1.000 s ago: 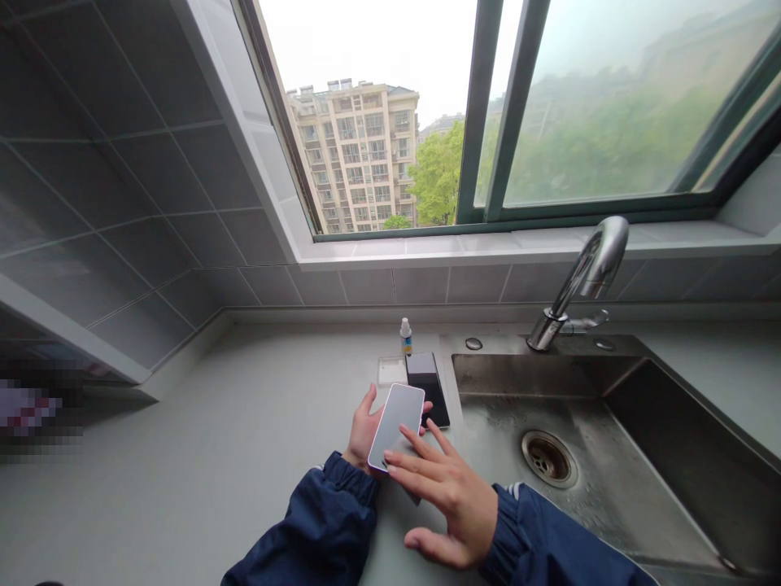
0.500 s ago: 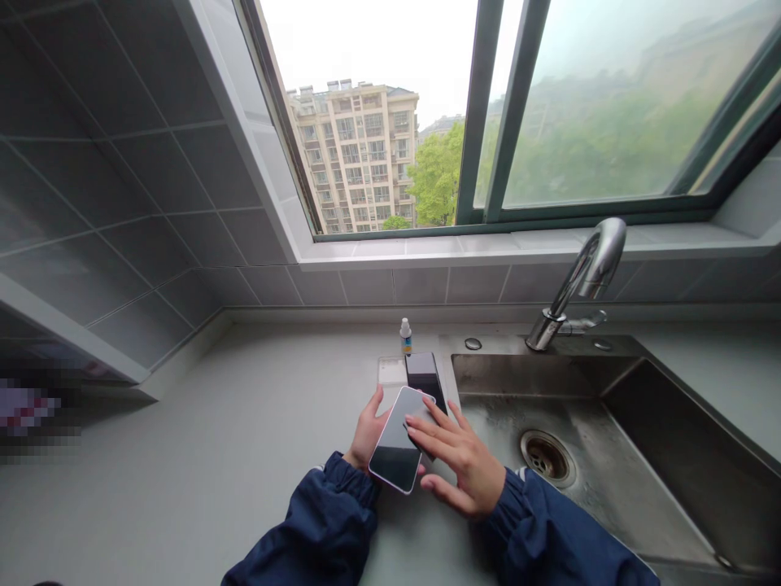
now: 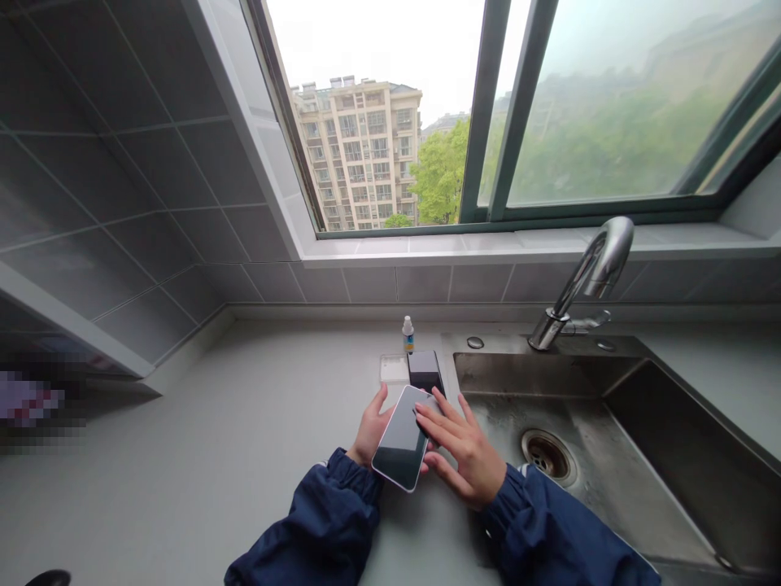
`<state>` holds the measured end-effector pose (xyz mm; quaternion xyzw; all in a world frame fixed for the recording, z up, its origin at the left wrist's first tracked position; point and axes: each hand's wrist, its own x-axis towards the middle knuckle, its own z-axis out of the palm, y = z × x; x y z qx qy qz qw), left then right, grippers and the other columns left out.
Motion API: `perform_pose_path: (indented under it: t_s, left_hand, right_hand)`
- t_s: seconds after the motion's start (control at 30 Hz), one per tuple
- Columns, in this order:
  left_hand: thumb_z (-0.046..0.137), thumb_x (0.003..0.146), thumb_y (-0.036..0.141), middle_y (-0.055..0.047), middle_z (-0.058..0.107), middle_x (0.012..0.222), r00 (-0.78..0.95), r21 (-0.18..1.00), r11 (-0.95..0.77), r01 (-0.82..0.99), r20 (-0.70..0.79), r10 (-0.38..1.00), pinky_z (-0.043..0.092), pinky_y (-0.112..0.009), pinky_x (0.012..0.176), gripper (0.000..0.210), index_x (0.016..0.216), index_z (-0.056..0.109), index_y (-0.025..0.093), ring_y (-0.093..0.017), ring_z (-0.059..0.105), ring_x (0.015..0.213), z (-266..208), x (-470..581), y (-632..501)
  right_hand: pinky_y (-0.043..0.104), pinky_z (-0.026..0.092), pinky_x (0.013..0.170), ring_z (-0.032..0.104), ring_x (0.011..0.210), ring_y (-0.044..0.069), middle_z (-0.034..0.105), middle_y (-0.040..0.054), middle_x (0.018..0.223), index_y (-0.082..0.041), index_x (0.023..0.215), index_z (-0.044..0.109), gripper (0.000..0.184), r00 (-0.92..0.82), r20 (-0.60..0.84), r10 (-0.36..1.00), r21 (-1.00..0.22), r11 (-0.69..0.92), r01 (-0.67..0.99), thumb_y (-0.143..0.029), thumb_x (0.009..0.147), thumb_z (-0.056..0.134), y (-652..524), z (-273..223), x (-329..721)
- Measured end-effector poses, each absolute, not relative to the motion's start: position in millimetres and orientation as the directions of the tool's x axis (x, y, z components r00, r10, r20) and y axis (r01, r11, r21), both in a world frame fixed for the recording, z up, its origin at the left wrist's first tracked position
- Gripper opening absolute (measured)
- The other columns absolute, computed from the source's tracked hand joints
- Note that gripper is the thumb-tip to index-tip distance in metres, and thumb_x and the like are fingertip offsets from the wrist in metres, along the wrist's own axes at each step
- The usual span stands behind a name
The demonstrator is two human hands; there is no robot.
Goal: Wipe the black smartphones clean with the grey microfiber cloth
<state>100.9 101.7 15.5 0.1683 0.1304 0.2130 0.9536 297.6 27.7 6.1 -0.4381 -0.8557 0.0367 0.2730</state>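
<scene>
My left hand (image 3: pixel 368 431) grips a smartphone (image 3: pixel 399 448) from below and the side, screen up and tilted above the counter. The glass is dark and glossy, with a pale rim. Over the phone's upper right part lies my right hand (image 3: pixel 467 448), its fingers stretched out and resting on the screen. Something dark shows beneath these fingers; I cannot tell whether it is a cloth or a reflection. Just beyond, a second dark phone (image 3: pixel 425 368) lies on the counter beside a clear flat case (image 3: pixel 394 368). A small white-capped bottle (image 3: pixel 408 335) stands behind them.
To the right is a steel sink (image 3: pixel 549 382) with a drain (image 3: pixel 547 456) and a chrome faucet (image 3: pixel 586 281). The pale counter (image 3: pixel 244 423) stretches left to a tiled wall (image 3: pixel 201 236). A partly opened window (image 3: pixel 488 163) is ahead.
My right fingers have shifted slightly up and to the right over the screen. The left hand keeps its hold on the phone. The camera view has moved a little.
</scene>
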Motion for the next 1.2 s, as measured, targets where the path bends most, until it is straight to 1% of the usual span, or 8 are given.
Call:
perform_pose_path:
  t_s: [0.17, 0.3, 0.5, 0.6, 0.77, 1.0, 1.1, 1.2]
  left_hand:
    - [0.03, 0.09, 0.069, -0.021, 0.062, 0.122, 0.844, 0.376, 0.844, -0.383, -0.228, 0.485, 0.045, -0.045, 0.089, 0.08, 0.147, 0.037, 0.013, -0.032, 0.066, 0.097, 14, 102, 106]
    - [0.03, 0.09, 0.068, -0.022, 0.061, 0.124, 0.838, 0.382, 0.833, -0.4, -0.217, 0.501, 0.043, -0.042, 0.09, 0.082, 0.146, 0.037, 0.009, -0.032, 0.065, 0.1, 13, 101, 107]
    - [0.031, 0.088, 0.072, -0.026, 0.058, 0.129, 0.834, 0.426, 0.823, -0.376, -0.232, 0.501, 0.042, -0.042, 0.09, 0.089, 0.145, 0.037, 0.004, -0.032, 0.066, 0.096, 13, 99, 107]
    - [0.029, 0.087, 0.073, -0.028, 0.057, 0.13, 0.834, 0.424, 0.835, -0.352, -0.262, 0.485, 0.042, -0.042, 0.088, 0.092, 0.144, 0.036, 0.0, -0.032, 0.065, 0.098, 11, 98, 108]
    - [0.028, 0.088, 0.072, -0.027, 0.055, 0.134, 0.825, 0.432, 0.827, -0.36, -0.266, 0.498, 0.042, -0.04, 0.088, 0.09, 0.145, 0.037, 0.002, -0.03, 0.066, 0.092, 9, 98, 108]
    - [0.03, 0.088, 0.073, -0.027, 0.059, 0.127, 0.809, 0.451, 0.81, -0.374, -0.269, 0.523, 0.043, -0.041, 0.086, 0.09, 0.141, 0.042, 0.002, -0.031, 0.067, 0.09, 12, 103, 104]
    - [0.03, 0.089, 0.07, -0.025, 0.062, 0.123, 0.807, 0.431, 0.811, -0.396, -0.258, 0.531, 0.041, -0.042, 0.093, 0.085, 0.143, 0.041, 0.004, -0.032, 0.065, 0.099, 13, 106, 102]
    - [0.03, 0.091, 0.068, -0.023, 0.062, 0.124, 0.824, 0.406, 0.824, -0.395, -0.239, 0.513, 0.039, -0.044, 0.099, 0.082, 0.145, 0.038, 0.007, -0.034, 0.063, 0.108, 15, 108, 101]
  right_hand:
    - [0.059, 0.003, 0.12, 0.016, 0.148, 0.031, 0.046, 0.0077, 0.148, -0.017, 0.143, 0.045, 0.055, -0.542, 0.433, 0.72, -0.335, 0.687, 0.645, -0.044, 0.095, 0.049, 17, 13, 283]
    - [0.058, 0.003, 0.12, 0.017, 0.148, 0.032, 0.048, 0.0075, 0.147, -0.016, 0.14, 0.046, 0.056, -0.594, 0.427, 0.682, -0.362, 0.731, 0.579, -0.046, 0.094, 0.05, 11, 19, 276]
    - [0.059, -0.002, 0.119, 0.02, 0.148, 0.032, 0.053, 0.0109, 0.143, -0.016, 0.143, 0.043, 0.063, -0.64, 0.438, 0.632, -0.388, 0.775, 0.5, -0.051, 0.09, 0.051, 0, 22, 263]
    - [0.058, -0.001, 0.119, 0.02, 0.148, 0.031, 0.052, 0.0114, 0.143, -0.015, 0.143, 0.043, 0.065, -0.655, 0.431, 0.621, -0.395, 0.782, 0.482, -0.05, 0.089, 0.052, -3, 22, 260]
    - [0.057, 0.002, 0.12, 0.021, 0.147, 0.031, 0.052, 0.0117, 0.143, -0.015, 0.144, 0.042, 0.067, -0.667, 0.434, 0.605, -0.403, 0.793, 0.457, -0.052, 0.089, 0.052, -6, 20, 257]
    - [0.059, 0.003, 0.12, 0.018, 0.148, 0.031, 0.049, 0.0086, 0.146, -0.017, 0.144, 0.041, 0.06, -0.614, 0.404, 0.678, -0.377, 0.735, 0.564, -0.048, 0.093, 0.05, -1, 16, 257]
    - [0.062, 0.005, 0.118, 0.018, 0.148, 0.032, 0.05, 0.0091, 0.146, -0.018, 0.144, 0.042, 0.059, -0.576, 0.41, 0.707, -0.345, 0.705, 0.62, -0.045, 0.093, 0.051, 3, 13, 261]
    - [0.063, 0.011, 0.118, 0.019, 0.147, 0.033, 0.047, 0.0091, 0.147, -0.018, 0.144, 0.043, 0.055, -0.503, 0.422, 0.754, -0.314, 0.642, 0.699, -0.04, 0.094, 0.051, 7, 9, 265]
